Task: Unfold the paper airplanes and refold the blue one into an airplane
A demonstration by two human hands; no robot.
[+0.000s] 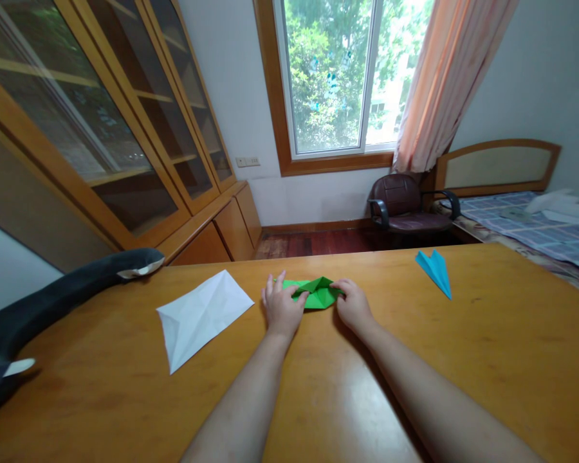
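Note:
A green folded paper (321,294) lies on the table between my two hands, with a raised, creased flap along its middle. My left hand (284,307) holds its left end, the thumb pressing on the paper and the fingers spread toward the far side. At the opposite end, my right hand (352,305) pinches the right tip between thumb and fingers. Parts of both ends are covered by my fingers. Left of my left hand lies a creased white sheet of paper (205,316). A blue paper plane (437,272) rests farther off to the right.
The wooden table (506,360) has its far edge just beyond the papers. A dark, curved object with white parts (67,289) sits along the left side. Behind the table stand a glass-door cabinet (207,215), a maroon armchair (410,204) and a bed (525,215).

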